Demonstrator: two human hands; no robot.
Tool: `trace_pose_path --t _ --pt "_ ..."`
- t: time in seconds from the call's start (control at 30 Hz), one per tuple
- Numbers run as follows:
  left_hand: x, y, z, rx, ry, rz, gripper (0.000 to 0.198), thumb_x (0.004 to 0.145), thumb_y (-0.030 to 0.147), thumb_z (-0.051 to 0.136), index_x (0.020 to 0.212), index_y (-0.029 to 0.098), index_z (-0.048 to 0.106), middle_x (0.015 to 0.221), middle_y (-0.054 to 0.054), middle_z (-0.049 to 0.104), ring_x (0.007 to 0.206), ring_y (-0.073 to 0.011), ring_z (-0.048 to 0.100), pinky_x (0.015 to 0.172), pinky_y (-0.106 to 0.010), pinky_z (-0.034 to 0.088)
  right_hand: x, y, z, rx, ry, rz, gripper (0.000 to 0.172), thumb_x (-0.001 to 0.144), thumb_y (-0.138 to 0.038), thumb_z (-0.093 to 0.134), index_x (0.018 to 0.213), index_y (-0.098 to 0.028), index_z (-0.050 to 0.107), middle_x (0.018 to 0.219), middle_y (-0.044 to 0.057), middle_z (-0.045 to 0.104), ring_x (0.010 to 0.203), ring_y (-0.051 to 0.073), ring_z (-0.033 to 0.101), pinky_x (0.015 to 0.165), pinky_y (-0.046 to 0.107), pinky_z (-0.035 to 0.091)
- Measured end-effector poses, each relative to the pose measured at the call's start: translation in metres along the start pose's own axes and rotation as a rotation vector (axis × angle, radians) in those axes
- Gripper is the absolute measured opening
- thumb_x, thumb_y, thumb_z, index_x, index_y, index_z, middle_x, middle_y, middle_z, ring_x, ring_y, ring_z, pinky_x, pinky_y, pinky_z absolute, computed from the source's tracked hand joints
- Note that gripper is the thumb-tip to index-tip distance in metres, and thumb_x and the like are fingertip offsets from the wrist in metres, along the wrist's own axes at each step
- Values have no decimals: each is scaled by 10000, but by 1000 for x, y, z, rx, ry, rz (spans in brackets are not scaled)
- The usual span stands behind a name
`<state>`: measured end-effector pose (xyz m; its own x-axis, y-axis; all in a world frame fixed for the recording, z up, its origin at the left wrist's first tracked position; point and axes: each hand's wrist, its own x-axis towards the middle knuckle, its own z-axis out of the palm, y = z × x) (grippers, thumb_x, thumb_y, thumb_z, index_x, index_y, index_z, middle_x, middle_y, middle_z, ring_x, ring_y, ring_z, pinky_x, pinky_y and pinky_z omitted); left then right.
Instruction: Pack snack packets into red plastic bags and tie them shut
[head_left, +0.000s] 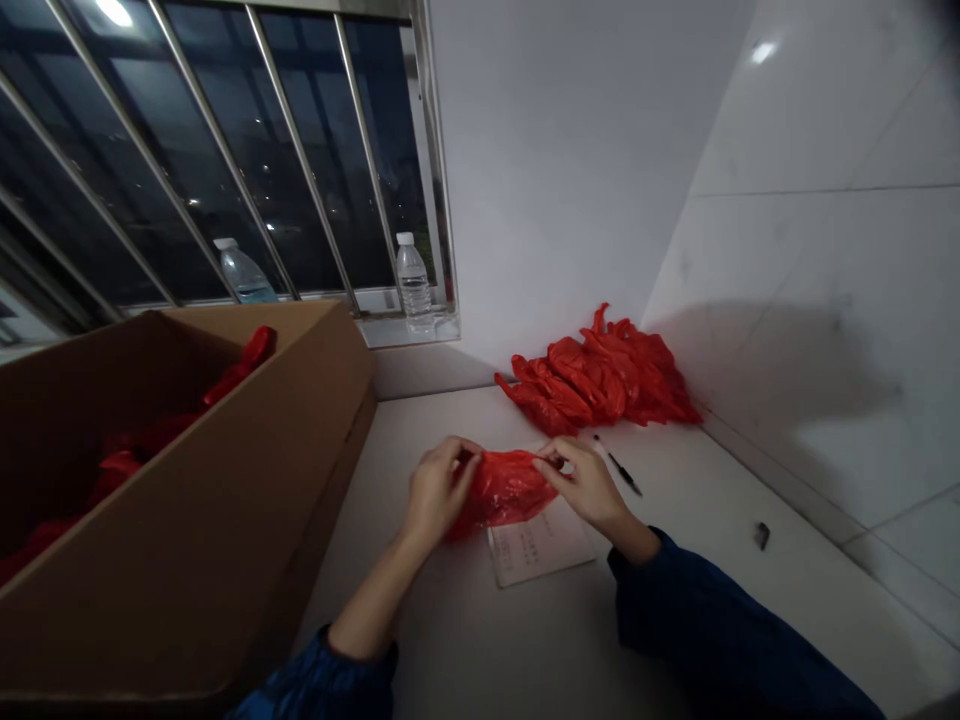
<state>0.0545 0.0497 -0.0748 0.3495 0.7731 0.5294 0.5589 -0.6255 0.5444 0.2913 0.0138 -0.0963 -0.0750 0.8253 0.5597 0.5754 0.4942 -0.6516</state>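
A crumpled red plastic bag is held between both hands just above the white counter. My left hand pinches its left end with the fingers closed. My right hand grips its right end, fingers curled. Under the bag lies a sheet of white paper with faint writing. Both forearms wear dark blue sleeves.
A large cardboard box with red bags inside stands at the left. A pile of red bags lies against the back wall. A black pen and a small dark cap lie on the counter. Two water bottles stand by the barred window.
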Motion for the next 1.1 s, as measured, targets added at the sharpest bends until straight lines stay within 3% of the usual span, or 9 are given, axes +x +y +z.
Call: trace_pose_path --t 0.2,0.27,0.37,0.5,0.63,0.7,0.87,1.0,1.1 --pt "8 -15 -34 -117 177 -83 197 946 290 459 1081 163 526 946 -58 632 865 -166 641 792 -293 514 14 -1 -22 71 81 46 112 901 -279 542 819 -208 568 809 17 626 786 177 594 724 290 456" --pt "7 -2 -39 -128 83 -32 354 927 291 504 1263 180 479 1056 -73 625 964 -175 631 876 -320 502 18 -9 -24 112 29 48 74 882 -281 577 896 -211 563 903 25 642 851 179 614 760 293 471" --pt "3 23 -39 6 -150 84 568 880 309 623 1407 254 418 1148 -77 618 1029 -212 609 927 -376 464 24 -26 -20 129 -123 41 273 851 -293 648 1095 -220 549 892 4 653 822 167 635 768 294 483" --pt "-1 36 -34 232 -307 151 373 854 265 682 1219 272 609 1035 -50 676 959 -241 626 850 -384 447 29 -42 -15 17 -309 42 308 845 -337 675 1131 -238 617 816 -11 664 696 150 624 635 264 462" --pt "-3 31 -41 238 -296 187 165 916 214 582 1045 249 678 979 -42 704 939 -222 636 818 -341 449 26 -37 -23 51 -455 18 139 875 -341 640 960 -239 681 867 3 696 757 162 637 651 259 467" --pt "-3 27 -51 192 -189 129 174 948 214 506 1003 227 671 953 -41 714 892 -202 653 787 -307 463 25 -30 -33 80 -401 38 119 897 -318 593 857 -225 656 788 -10 674 704 152 617 616 251 452" --pt "-7 27 -77 71 82 -93 222 957 280 462 1134 203 571 1015 -53 700 878 -191 669 748 -272 500 25 -23 -55 185 27 155 215 907 -394 571 801 -213 523 708 -16 568 650 144 548 579 248 449" --pt "-15 52 -82 28 -193 123 410 914 202 514 1321 253 502 1247 -89 595 1144 -230 567 986 -382 453 23 -39 -52 316 68 222 263 900 -452 584 822 -222 484 710 -24 562 592 125 524 536 234 456" --pt "-19 69 -87 38 -338 237 301 873 144 544 1110 294 655 1082 -44 642 1060 -229 587 1038 -432 414 22 -45 -54 238 119 220 318 888 -491 589 771 -227 456 637 -45 511 535 117 501 500 229 426"
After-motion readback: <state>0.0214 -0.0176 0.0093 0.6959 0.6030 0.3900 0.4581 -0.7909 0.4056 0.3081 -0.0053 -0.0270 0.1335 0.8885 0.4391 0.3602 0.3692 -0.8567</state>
